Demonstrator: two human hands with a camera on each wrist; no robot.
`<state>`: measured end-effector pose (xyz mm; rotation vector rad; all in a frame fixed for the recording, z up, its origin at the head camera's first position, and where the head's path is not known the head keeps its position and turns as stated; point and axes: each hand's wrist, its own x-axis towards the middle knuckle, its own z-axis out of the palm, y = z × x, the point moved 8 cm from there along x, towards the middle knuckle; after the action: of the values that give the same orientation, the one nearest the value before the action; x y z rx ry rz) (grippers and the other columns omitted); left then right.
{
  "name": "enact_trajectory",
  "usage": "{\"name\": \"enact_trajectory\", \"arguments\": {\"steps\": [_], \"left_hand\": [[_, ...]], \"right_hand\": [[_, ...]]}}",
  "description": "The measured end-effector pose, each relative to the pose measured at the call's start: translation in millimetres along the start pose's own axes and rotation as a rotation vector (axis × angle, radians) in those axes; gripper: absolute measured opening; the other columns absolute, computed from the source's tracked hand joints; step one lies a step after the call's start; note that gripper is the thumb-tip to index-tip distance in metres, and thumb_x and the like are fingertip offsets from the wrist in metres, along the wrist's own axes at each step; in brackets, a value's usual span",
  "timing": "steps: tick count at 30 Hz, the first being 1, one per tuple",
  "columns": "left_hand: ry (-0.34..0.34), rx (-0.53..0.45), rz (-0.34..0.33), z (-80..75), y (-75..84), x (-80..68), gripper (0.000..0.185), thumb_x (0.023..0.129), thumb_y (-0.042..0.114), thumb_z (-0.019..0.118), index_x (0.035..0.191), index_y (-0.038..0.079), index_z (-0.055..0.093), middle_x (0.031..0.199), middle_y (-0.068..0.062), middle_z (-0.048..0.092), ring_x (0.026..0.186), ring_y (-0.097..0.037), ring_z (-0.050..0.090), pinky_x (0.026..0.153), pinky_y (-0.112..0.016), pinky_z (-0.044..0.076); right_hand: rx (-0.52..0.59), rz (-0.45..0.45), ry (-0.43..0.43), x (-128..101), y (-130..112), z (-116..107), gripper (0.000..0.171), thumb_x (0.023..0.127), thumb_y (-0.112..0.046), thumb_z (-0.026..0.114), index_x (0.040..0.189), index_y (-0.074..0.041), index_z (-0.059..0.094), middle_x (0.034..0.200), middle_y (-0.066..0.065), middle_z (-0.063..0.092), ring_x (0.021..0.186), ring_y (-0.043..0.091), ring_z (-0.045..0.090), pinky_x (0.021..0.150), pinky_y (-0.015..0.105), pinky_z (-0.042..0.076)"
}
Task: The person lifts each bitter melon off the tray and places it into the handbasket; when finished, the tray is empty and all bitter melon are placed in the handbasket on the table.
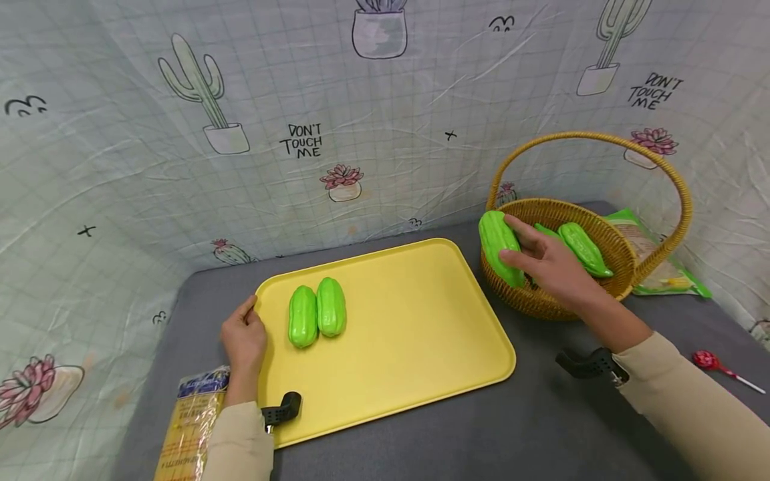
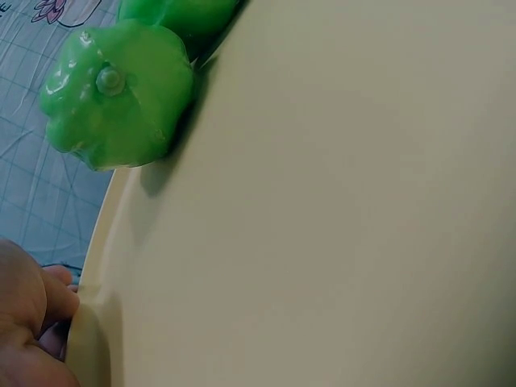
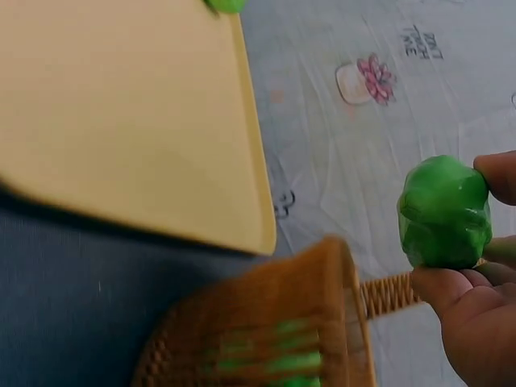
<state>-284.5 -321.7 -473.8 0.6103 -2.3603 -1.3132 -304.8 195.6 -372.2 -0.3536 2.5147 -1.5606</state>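
Observation:
My right hand (image 1: pixel 550 264) holds a glossy, ribbed green bitter melon (image 1: pixel 500 247) between thumb and fingers, over the left rim of the wicker basket (image 1: pixel 625 250). In the right wrist view, the end of this bitter melon (image 3: pixel 443 214) faces the camera. Inside the basket lie more bitter melons (image 1: pixel 582 247), partly hidden by my hand. Two bitter melons (image 1: pixel 317 314) rest side by side on the left part of the yellow tray (image 1: pixel 409 321). My left hand (image 1: pixel 244 337) grips the tray's left edge with curled fingers; some fingertips are hidden there.
A spaghetti packet (image 1: pixel 192 427) lies left of the tray, beside my left forearm. Behind the basket is a green-edged bag (image 1: pixel 652 257). A red lollipop (image 1: pixel 706 361) lies at the far right. The basket's tall handle (image 1: pixel 592 137) arches above, and a patterned cloth hangs behind.

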Motion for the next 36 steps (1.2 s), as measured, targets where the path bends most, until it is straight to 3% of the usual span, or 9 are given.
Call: {"name": "enact_trajectory", "arguments": {"steps": [8, 10, 12, 15, 36], "left_hand": [[-0.023, 0.004, -0.005, 1.4, 2.7, 0.8, 0.042, 0.107, 0.003, 0.038, 0.144, 0.001, 0.057, 0.150, -0.022, 0.053, 0.144, -0.040, 0.046, 0.116, -0.053, 0.042], [-0.022, 0.006, -0.004, 1.1, 3.8, 0.7, 0.042, 0.107, 0.004, 0.038, 0.144, 0.001, 0.057, 0.150, -0.022, 0.053, 0.144, -0.040, 0.045, 0.117, -0.053, 0.042], [-0.021, 0.004, -0.005, 0.7, 4.4, 0.3, 0.042, 0.107, 0.003, 0.038, 0.144, 0.001, 0.057, 0.151, -0.022, 0.053, 0.145, -0.039, 0.044, 0.117, -0.053, 0.041], [-0.022, 0.003, -0.004, 0.3, 4.7, -0.7, 0.042, 0.107, 0.004, 0.038, 0.144, 0.000, 0.057, 0.151, -0.023, 0.053, 0.144, -0.040, 0.045, 0.116, -0.054, 0.042], [-0.036, -0.019, -0.022, 2.3, -1.2, -2.0, 0.043, 0.107, 0.004, 0.036, 0.146, 0.001, 0.055, 0.152, -0.023, 0.051, 0.146, -0.039, 0.043, 0.116, -0.053, 0.042]], "right_hand": [[-0.121, 0.013, 0.068, -6.1, 19.3, -42.8, 0.073, 0.107, -0.036, 0.052, 0.166, -0.024, 0.011, 0.171, 0.016, 0.016, 0.151, 0.046, 0.030, 0.087, 0.000, 0.041], [-0.133, 0.032, 0.075, -6.0, 24.5, -51.2, 0.074, 0.107, -0.036, 0.053, 0.166, -0.026, 0.010, 0.172, 0.014, 0.014, 0.152, 0.045, 0.027, 0.104, 0.012, 0.045], [-0.130, 0.055, 0.076, -4.7, 30.5, -58.2, 0.074, 0.107, -0.037, 0.053, 0.166, -0.027, 0.010, 0.173, 0.010, 0.010, 0.154, 0.044, 0.022, 0.119, 0.032, 0.040], [-0.105, 0.085, 0.071, -1.5, 40.2, -66.4, 0.075, 0.107, -0.037, 0.053, 0.166, -0.027, 0.007, 0.174, 0.008, 0.005, 0.156, 0.045, 0.016, 0.120, 0.065, 0.027], [-0.130, 0.214, 0.072, 9.9, 89.2, -103.5, 0.086, 0.103, -0.051, 0.052, 0.165, -0.027, -0.003, 0.172, 0.006, -0.010, 0.157, 0.047, -0.002, 0.123, 0.069, 0.015]]}}
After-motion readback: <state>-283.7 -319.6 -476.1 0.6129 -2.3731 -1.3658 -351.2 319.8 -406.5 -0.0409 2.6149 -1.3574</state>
